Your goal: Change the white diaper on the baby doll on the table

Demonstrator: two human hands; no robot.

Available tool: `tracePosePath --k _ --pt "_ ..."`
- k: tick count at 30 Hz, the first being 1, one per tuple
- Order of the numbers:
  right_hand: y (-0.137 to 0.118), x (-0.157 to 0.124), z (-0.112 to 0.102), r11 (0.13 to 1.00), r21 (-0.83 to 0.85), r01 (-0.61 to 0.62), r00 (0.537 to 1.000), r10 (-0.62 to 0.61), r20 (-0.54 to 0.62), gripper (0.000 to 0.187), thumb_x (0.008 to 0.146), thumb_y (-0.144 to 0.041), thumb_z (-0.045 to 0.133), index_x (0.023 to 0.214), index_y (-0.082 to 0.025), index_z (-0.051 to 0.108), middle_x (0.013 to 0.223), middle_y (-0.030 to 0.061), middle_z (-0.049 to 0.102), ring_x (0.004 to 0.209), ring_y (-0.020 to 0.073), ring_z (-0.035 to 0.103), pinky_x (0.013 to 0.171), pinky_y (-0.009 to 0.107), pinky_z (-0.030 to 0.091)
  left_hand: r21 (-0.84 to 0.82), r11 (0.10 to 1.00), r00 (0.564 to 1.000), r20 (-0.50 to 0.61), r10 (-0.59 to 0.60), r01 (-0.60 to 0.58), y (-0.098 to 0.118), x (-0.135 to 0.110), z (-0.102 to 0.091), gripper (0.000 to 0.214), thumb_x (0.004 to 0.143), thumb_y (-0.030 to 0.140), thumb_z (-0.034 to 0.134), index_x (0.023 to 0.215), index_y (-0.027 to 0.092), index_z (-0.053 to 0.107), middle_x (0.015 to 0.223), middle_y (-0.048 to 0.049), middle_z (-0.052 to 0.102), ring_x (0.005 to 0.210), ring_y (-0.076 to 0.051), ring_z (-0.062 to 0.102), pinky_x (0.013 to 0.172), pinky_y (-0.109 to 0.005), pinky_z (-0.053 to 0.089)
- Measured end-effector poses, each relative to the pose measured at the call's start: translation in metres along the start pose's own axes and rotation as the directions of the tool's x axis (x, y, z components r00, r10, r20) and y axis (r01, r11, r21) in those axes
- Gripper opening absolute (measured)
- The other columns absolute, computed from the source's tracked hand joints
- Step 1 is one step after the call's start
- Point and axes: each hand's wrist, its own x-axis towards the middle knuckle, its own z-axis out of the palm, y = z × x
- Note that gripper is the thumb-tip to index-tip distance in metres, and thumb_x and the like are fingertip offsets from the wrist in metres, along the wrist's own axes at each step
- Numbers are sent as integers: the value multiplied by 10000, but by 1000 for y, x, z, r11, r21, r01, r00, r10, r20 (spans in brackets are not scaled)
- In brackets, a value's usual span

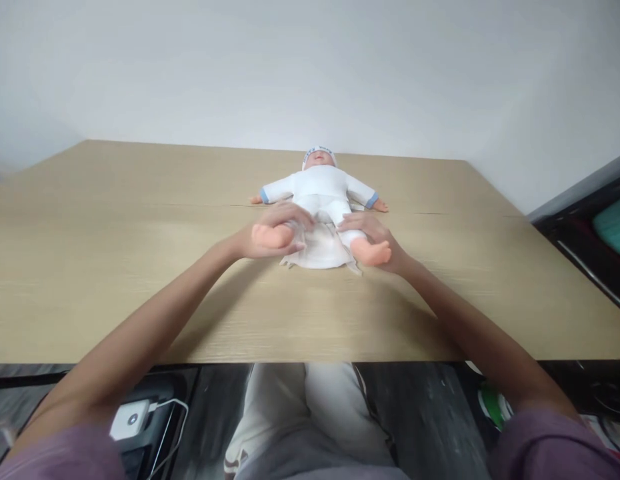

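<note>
- Since its feet (371,252) point toward the person, the doll (321,181) lies on its back near the middle of the table (140,293), probably so that both legs are within equal reach.
- Under and between the spread legs, a white cloth (321,257) lies fairly flat, its near edge toward the person; the parted legs leave it exposed.
- Left hand (280,225): comes from the outer side, fingers bent over one leg and thumb beneath, a pose that likely steadies it; blur hides whether it grips firmly.
- Right hand (374,235): mirrors this, fingers laid across the other leg; its thumb is hidden, so I cannot tell if it grasps.
- Beyond the doll's head, the wall (300,67) backs the table, which may be why everything is worked from this near side.
</note>
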Motion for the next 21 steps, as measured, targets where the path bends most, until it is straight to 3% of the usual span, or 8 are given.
tracePosePath --k 2,6,10,15,18,21 --pt "15 -14 2 998 12 60 998 -61 27 323 1100 -325 565 1357 -284 757 1494 81 736 1544 308 602 1328 530 482 87 996 999 33 -19 16 -16 -26 7 459 945 534 830 1306 257 762 1400 -61 785 1419 -359 652 1308 -649 457" --pt "37 -29 13 988 -22 150 985 -148 84 351 1109 -211 476 1287 -288 769 1503 79 724 1568 293 582 1286 555 510 145 989 997 60 -43 34 -31 -58 25 462 1027 378 730 1471 259 685 1589 -87 696 1634 -324 486 1377 -663 378" --pt "41 -31 19 990 -75 120 987 -111 118 389 1062 -138 485 1271 -301 770 1518 65 717 1575 288 575 1288 582 505 146 989 991 127 -31 13 -30 -61 26 611 993 353 766 1583 316 609 1655 -71 649 1668 -322 447 1399 -665 345" --pt "37 -32 18 989 -111 98 985 -81 150 447 993 -85 541 1294 -324 768 1555 49 701 1584 301 570 1305 573 497 134 990 982 179 -60 36 -23 -60 12 704 953 211 704 1632 345 581 1715 -71 592 1683 -368 428 1370 -680 394" --pt "34 -32 15 986 -123 113 984 -94 151 483 985 -48 517 1296 -312 775 1549 56 708 1578 301 580 1300 563 506 163 985 977 189 -95 64 -21 -64 4 699 901 153 688 1567 362 646 1736 -53 569 1652 -394 464 1332 -686 443" --pt "29 -30 11 989 -113 93 985 -74 158 496 988 -38 504 1288 -314 788 1545 48 713 1567 306 593 1305 575 506 182 979 975 180 -126 93 -22 -67 2 593 948 218 718 1517 382 685 1738 -42 567 1595 -394 519 1305 -673 473"
